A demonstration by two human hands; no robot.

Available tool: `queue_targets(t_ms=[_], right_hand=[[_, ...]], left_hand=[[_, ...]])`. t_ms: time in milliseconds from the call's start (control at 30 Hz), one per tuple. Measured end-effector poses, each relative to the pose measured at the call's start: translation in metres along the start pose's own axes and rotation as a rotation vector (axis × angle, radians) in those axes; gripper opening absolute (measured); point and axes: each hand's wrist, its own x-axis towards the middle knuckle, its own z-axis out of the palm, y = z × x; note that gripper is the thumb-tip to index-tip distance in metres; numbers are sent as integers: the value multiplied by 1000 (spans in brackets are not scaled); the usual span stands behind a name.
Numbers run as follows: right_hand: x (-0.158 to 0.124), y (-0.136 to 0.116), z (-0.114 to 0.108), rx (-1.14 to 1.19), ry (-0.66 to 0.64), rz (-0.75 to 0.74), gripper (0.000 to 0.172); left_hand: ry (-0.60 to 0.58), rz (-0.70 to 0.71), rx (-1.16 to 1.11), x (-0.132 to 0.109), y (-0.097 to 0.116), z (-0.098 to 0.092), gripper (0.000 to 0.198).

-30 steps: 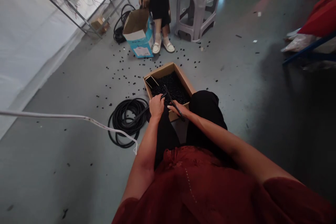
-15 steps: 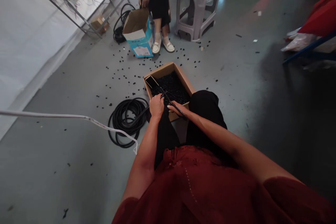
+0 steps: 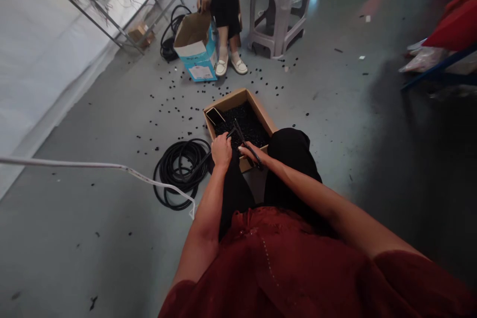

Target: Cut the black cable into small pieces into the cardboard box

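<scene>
My left hand [image 3: 222, 150] is closed round the end of a black hose that runs back to a coil [image 3: 179, 174] on the floor. Black scissors [image 3: 244, 141] are in my right hand [image 3: 255, 153], with their blades beside the hose's tip. Below both hands lies a cardboard box [image 3: 265, 115], holding many small black pieces [image 3: 246, 121]. A dark rectangular object with a light rim [image 3: 215, 116] rests in the box's far left corner.
Across from me sits a person [image 3: 228, 0] beside a blue and white box [image 3: 201, 62]. A grey plastic stool [image 3: 278, 20] stands to the right of them. Small black rings dot the floor. A white cord [image 3: 126, 168] crosses on the left.
The scissor blades have moved apart from the nearly closed line seen before. Both hands stay in almost the same place.
</scene>
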Motion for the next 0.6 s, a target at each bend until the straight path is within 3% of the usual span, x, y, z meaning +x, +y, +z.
queue_targets(t_ms=[600], right_hand=[[-8,-17,-2,-51,-56,27,33]], left_hand=[[-35,59,17,0,1,-2,34]])
